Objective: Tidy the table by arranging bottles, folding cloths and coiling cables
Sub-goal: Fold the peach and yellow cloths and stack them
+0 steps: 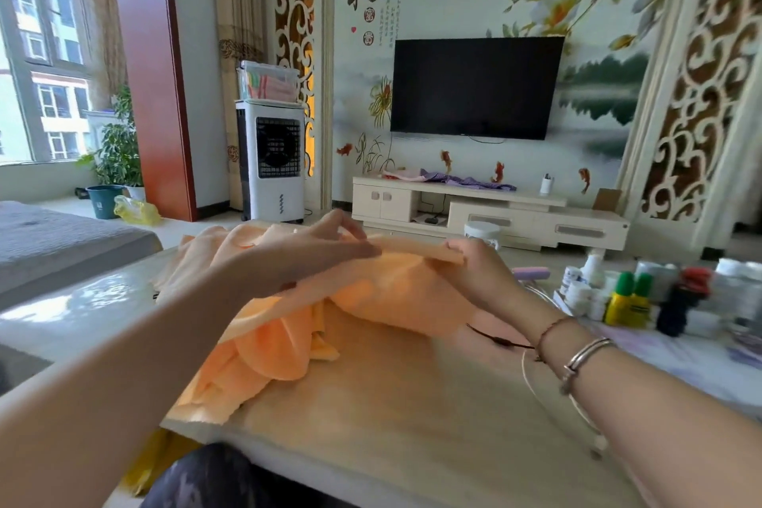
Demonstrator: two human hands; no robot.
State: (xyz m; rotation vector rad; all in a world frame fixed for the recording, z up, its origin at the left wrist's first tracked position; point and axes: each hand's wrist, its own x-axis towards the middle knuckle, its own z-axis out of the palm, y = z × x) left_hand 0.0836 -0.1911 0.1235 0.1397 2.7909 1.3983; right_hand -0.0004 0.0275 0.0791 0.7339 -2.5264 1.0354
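Bright daylight enters from the window at nine o'clock, leaving white glare on the glossy worktop beside it. Wide-angle distortion bends the edges. The bottles at three o'clock are blurred and soft.

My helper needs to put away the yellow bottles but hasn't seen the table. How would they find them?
Look at the wooden table, then at the cluster of bottles near its right edge. The yellow bottles stand as a pair at the cluster's front, the only ones with bright yellow bodies and green caps.
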